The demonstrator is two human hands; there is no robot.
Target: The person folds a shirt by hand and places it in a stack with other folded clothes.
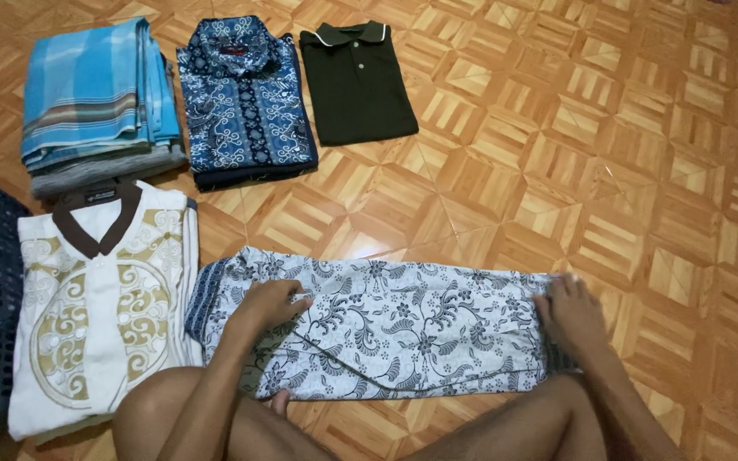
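You sit on a wooden parquet floor of glossy woven-pattern squares. Before your knees lies a long, soft white cloth with dark floral print, folded into a band. Left of it rests a white embroidered shirt; beyond are folded blue striped cloths, a blue patterned shirt and a dark polo. Your left hand seemingly pinches a fold; your right hand presses its end, fingers together.

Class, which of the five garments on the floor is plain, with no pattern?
The dark green polo shirt, folded at the far row's right end. The other four garments are striped, printed or embroidered.
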